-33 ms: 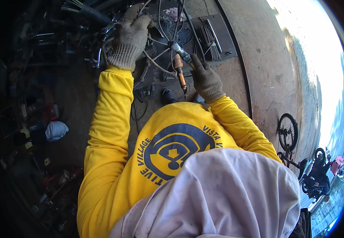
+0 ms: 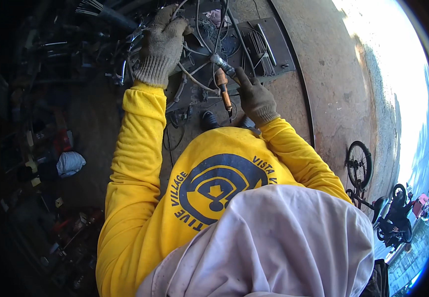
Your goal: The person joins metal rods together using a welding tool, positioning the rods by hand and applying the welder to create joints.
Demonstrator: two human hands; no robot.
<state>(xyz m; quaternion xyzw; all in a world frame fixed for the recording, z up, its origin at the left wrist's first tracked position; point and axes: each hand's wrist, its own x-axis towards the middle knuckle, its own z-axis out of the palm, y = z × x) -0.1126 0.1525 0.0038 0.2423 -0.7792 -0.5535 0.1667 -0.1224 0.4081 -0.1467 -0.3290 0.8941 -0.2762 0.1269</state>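
Observation:
My left hand [image 2: 161,47], in a knitted grey-brown work glove, is closed round a curved rod of a metal frame [image 2: 198,81] made of bent rods. The glove hides part of that rod. My right hand [image 2: 257,99], in a darker glove, is closed on the handle of a short tool [image 2: 223,64] with a grey, cylinder-like head. The head points up and left, among the rods where they meet; I cannot tell whether it touches them. Beside the tool an orange welding electrode holder [image 2: 222,85] hangs or rests at the frame, apart from both hands.
A dark metal worktop [image 2: 285,53] carries a bundle of thin rods [image 2: 261,49]. Scrap metal [image 2: 118,59] crowds the dim left side. A black shoe [image 2: 208,120] shows below the frame. Bicycles [image 2: 359,166] stand at the right, near bright outdoor ground.
My right hand and the short tool have shifted very slightly to the left. My left hand and the metal frame look unmoved.

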